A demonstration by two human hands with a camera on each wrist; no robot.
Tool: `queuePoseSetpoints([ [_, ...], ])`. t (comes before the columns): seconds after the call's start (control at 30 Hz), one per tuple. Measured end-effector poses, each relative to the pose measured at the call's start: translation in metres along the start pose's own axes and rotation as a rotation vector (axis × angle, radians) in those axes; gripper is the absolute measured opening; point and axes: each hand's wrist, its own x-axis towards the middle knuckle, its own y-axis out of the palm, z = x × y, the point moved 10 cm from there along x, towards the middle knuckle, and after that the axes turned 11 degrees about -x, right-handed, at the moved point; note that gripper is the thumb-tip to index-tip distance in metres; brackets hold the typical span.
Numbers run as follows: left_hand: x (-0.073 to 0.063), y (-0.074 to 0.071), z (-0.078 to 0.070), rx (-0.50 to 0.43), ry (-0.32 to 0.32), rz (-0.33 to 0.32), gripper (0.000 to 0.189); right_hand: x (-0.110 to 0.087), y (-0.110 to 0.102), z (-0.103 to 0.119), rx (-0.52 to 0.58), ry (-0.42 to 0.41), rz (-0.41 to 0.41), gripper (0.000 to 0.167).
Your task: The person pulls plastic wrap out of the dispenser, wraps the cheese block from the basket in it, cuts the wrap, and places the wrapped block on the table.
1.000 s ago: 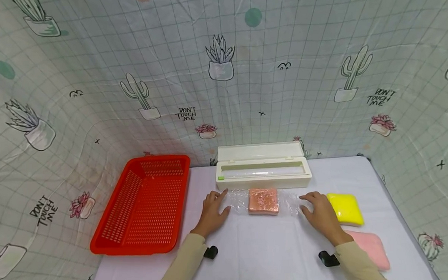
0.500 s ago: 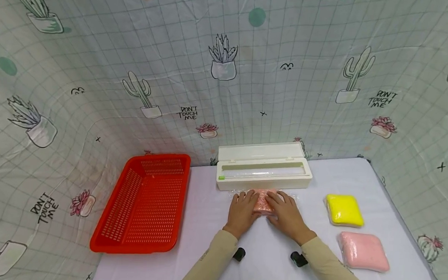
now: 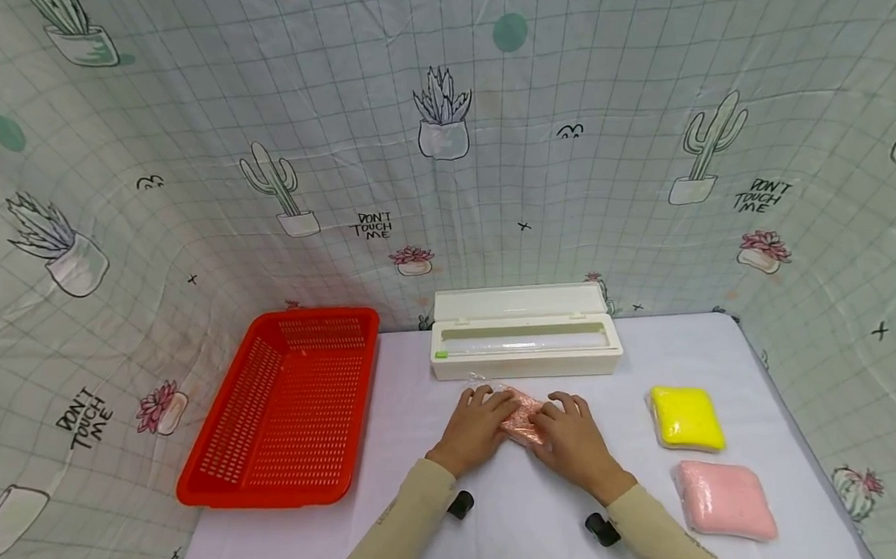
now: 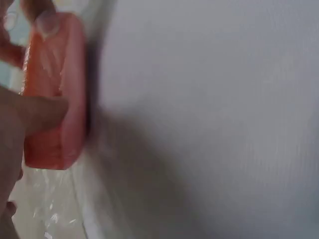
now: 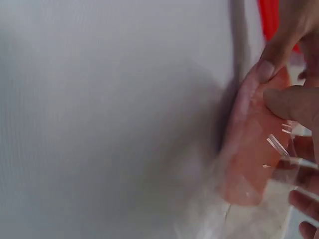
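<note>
A salmon-orange, soft-edged block (image 3: 523, 418) in clear film sits between both hands, in front of the long white box, and is turned askew in the head view. My left hand (image 3: 473, 429) holds its left side, the thumb (image 4: 47, 113) across the face seen in the left wrist view. On the other side my right hand (image 3: 574, 442) grips it, thumb (image 5: 291, 102) pressed on the same face and fingers behind. Loose film (image 5: 276, 174) crosses the right fingers, and more film (image 4: 50, 204) trails at the block's end. The fingers partly cover the block.
Behind the hands stands an open white box (image 3: 527, 366) holding a film roll (image 3: 524, 343). A red perforated basket (image 3: 302, 440) is on the left. To the right lie a yellow wrapped block (image 3: 687, 417) and a pink one (image 3: 727, 498). A patterned curtain surrounds the table.
Both hands have moved inward from the film's two ends onto the salmon-orange block. It has turned from square to askew and shifted slightly nearer, with the side film gathered in.
</note>
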Motion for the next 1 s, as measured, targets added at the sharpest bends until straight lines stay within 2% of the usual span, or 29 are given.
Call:
queuePoseSetpoints([
  [0.13,-0.006,-0.005,-0.005,-0.06,0.077,0.049,0.045,-0.004,-0.012,0.022,0.004,0.012,0.012,0.033],
  [0.23,-0.009,-0.006,-0.009,-0.083,0.105,0.062,0.05,-0.008,-0.015,0.034,0.033,0.027,0.054,0.031],
  [0.3,-0.011,-0.005,-0.009,-0.11,0.092,0.058,0.052,-0.01,-0.016,0.034,0.089,0.035,0.069,0.024],
  [0.4,-0.017,-0.004,-0.003,-0.14,0.035,0.02,0.052,-0.013,-0.016,0.023,0.206,0.027,0.054,0.01],
  [0.47,-0.023,-0.005,0.001,-0.142,0.001,-0.012,0.052,-0.017,-0.014,0.011,0.273,0.001,0.039,0.024],
  [0.53,-0.029,-0.006,0.002,-0.134,-0.013,-0.038,0.054,-0.023,-0.011,0.0,0.295,-0.037,0.035,0.043],
  [0.63,-0.039,-0.007,-0.002,-0.126,0.006,-0.056,0.058,-0.035,-0.003,-0.011,0.274,-0.108,0.058,0.068],
  [0.8,-0.048,0.0,-0.014,-0.096,0.051,-0.031,0.058,-0.05,0.009,-0.01,0.222,-0.213,0.077,0.094],
  [0.9,-0.051,0.003,-0.02,-0.092,0.065,-0.023,0.057,-0.052,0.009,-0.005,0.226,-0.242,0.022,0.089],
  [1.0,-0.053,0.003,-0.021,-0.134,0.066,-0.04,0.056,-0.05,0.007,-0.001,0.278,-0.243,-0.054,0.065],
])
